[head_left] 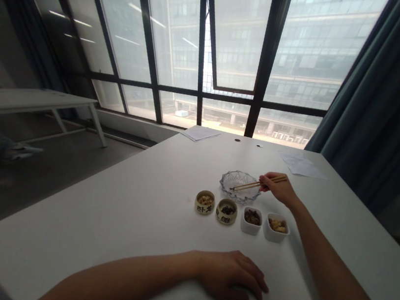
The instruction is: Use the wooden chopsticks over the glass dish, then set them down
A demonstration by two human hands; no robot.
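Observation:
My right hand point(277, 186) is closed around a pair of chopsticks point(250, 185), whose tips reach into a scalloped clear glass bowl point(225, 187). A small dark bit appears at the tips, too small to name. My left hand point(231, 276) lies palm down on the table with its fingers spread, holding nothing. Between the hands stand two round cream bowls with dark characters, the left one point(203, 210) with pale yellowish pieces, the right one point(225, 218) with dark pieces. Beside them are two white square cups, one point(250, 229) with dark brown pieces, one point(275, 236) with yellowish chunks.
The white table point(119, 218) extends toward the window. Paper sheets point(199, 133) lie at its far left corner, and more sheets point(302, 164) at the far right. Another white table point(35, 101) stands to the left. A blue curtain point(381, 106) hangs at the right.

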